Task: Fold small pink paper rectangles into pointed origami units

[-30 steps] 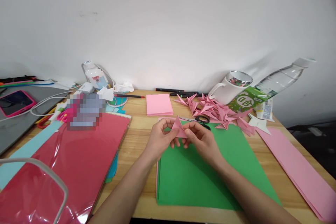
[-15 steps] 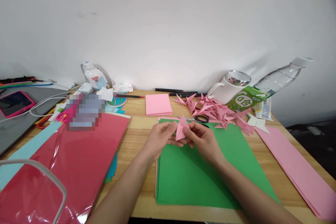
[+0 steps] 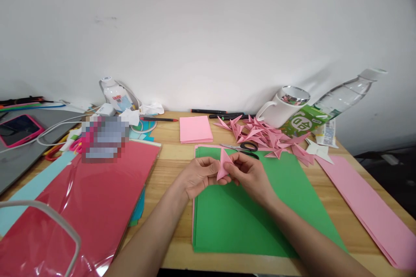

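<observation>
A small folded piece of pink paper [image 3: 223,165], pointed at top and bottom, is held above the far part of a green paper sheet [image 3: 260,212]. My right hand [image 3: 248,175] pinches it between thumb and fingers from the right. From the left, my left hand [image 3: 203,175] closes on its other edge, thumb against the paper and fingers partly hidden below. Black-handled scissors [image 3: 249,147] lie just beyond my right hand. Behind them is a heap of folded pink paper pieces [image 3: 263,132].
A stack of pink square paper [image 3: 196,129] lies near the wall. At right stand a white mug [image 3: 281,108], a green box [image 3: 305,121] and a leaning clear bottle [image 3: 346,95], with pink strips [image 3: 367,207] nearer. A red sheet pack [image 3: 94,199] covers the left.
The folded pink paper has turned more upright and dropped slightly. My left hand has moved down a little, its fingers closing in on the paper. My right hand stays nearly in place.
</observation>
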Demonstrator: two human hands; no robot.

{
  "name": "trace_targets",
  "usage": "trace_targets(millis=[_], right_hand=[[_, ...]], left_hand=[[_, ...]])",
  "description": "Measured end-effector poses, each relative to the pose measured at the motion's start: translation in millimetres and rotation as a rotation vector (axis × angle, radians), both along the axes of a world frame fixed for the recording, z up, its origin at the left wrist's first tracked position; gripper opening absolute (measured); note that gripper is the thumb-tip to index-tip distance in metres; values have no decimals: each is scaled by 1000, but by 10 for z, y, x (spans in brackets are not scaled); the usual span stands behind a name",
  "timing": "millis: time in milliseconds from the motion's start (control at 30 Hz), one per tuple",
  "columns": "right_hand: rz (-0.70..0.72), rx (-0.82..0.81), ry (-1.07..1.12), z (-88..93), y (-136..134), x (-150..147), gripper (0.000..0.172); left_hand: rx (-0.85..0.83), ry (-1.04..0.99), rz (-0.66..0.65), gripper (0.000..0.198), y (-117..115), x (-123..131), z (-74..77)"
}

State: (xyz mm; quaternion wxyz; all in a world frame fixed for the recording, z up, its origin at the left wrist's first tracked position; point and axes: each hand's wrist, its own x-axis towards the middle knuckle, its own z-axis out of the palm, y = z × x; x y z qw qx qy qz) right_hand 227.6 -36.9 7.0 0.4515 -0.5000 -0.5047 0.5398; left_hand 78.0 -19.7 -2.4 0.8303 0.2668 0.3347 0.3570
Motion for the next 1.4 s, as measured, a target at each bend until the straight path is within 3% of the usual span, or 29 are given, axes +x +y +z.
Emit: trace_targets(millis=[300,667,767,1033,1400], right_hand=[[-8,34,-24,65,-21,-23,35],[-6,50,-36,2,-19,-10,36],[-20,33,-13,10,-8,-15,36],[-136,61,-47,1,4,18,34],[-65,96,-6,51,11,24,35]], left_hand=[[34,53,31,33,-13,24,29],[282,224,170,34,-61,121,67],[228,184,142,35,-51,104,66],[29,90,-109,32,-7,-37,89],[-30,96,-79,22,16,-49,60]])
